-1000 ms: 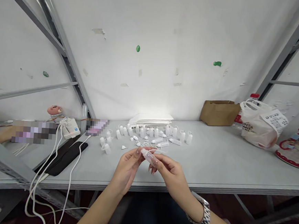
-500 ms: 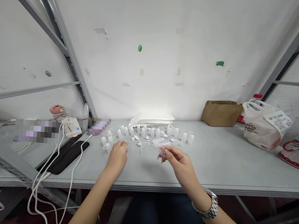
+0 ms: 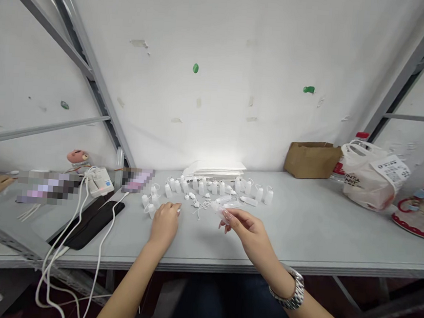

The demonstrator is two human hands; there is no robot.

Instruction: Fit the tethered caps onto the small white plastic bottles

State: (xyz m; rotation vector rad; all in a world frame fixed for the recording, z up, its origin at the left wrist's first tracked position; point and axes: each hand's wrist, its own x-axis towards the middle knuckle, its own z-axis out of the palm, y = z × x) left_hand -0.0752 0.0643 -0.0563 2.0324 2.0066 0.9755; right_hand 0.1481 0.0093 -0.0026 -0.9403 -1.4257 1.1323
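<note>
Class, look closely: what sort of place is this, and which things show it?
Probably a workbench in a small workshop or packing area: a long grey tabletop in a metal frame, many matching small plastic bottles, and loose white nozzle caps among them.

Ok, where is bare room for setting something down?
Widest: right of the right hand, bordered by the cardboard box and plastic shopping bag. Smaller: front tabletop between right and left hand. Crowded: squeeze bottles behind; white cables at left.
</note>
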